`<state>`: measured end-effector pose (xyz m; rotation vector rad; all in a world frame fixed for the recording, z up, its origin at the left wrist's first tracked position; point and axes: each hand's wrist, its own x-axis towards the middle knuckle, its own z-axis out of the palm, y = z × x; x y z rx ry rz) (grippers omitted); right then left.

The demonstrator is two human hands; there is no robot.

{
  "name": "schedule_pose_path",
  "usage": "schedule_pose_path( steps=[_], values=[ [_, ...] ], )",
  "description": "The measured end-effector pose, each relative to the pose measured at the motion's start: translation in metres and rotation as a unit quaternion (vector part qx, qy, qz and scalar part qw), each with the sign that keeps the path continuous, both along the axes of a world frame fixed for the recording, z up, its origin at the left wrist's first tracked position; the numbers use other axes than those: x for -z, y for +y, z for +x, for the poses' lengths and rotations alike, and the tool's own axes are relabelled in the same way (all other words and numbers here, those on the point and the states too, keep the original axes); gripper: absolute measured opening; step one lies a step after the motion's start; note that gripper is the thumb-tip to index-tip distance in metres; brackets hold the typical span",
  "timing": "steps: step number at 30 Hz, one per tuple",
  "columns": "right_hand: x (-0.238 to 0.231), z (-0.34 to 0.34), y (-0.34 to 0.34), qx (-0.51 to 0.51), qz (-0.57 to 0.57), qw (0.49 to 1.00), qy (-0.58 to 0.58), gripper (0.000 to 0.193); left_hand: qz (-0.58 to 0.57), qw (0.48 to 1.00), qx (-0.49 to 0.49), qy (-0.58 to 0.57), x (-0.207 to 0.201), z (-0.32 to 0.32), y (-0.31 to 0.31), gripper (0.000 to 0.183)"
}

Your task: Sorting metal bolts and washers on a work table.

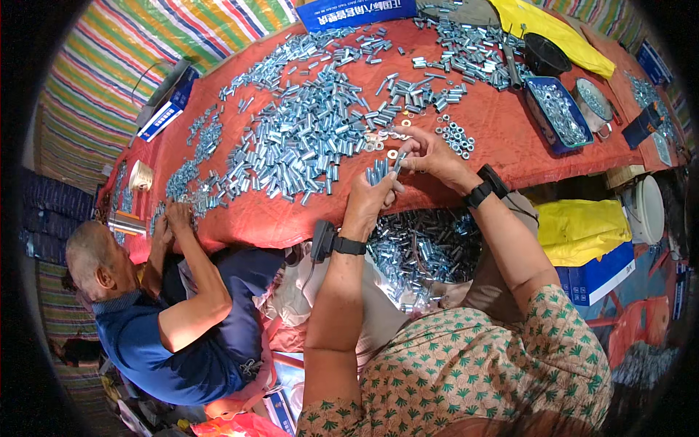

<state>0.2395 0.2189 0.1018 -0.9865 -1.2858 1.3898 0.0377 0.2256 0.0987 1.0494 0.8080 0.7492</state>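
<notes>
My left hand [370,198] is closed around several silvery metal sleeves [376,173], which stick up in a row between thumb and fingers. Just to its right, my right hand [435,159] bends in with thumb and fingertips pinched on a small metal piece at the end of that row; its exact kind is hard to see. Pale ring washers [392,154] lie on the red cloth beyond my fingers. A cluster of hex nuts [455,137] sits beyond my right hand. The large heap of metal sleeves [298,138] spreads to the left.
A red cloth [510,146] covers the table. To the right stand a blue tray [559,116] of metal parts, a black bowl [546,54] and a metal cup [593,98]. More metal parts [422,251] pile below the table edge. A co-worker [167,313] handles small parts at left.
</notes>
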Motion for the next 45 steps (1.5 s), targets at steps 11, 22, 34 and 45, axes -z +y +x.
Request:
schedule_pose_path(
  steps=[11, 22, 34, 45],
  values=[
    [-0.005, 0.007, 0.009, 0.13, 0.113, 0.974, -0.146, 0.057, -0.055, 0.992, -0.099, -0.052, 0.01, -0.014, 0.005, 0.014],
    [0.027, -0.025, 0.036, 0.154, 0.342, 0.845, -0.38, 0.05, -0.066, 0.99, -0.124, -0.024, 0.012, -0.022, 0.004, 0.011],
    [-0.005, -0.01, 0.019, 0.139, 0.163, 0.953, -0.214, 0.051, -0.072, 0.993, -0.092, -0.018, 0.015, -0.013, 0.0, 0.015],
    [-0.015, -0.018, -0.001, 0.131, 0.276, 0.909, -0.283, 0.055, -0.161, 0.973, -0.053, -0.158, 0.019, -0.002, -0.003, 0.015]
  ],
)
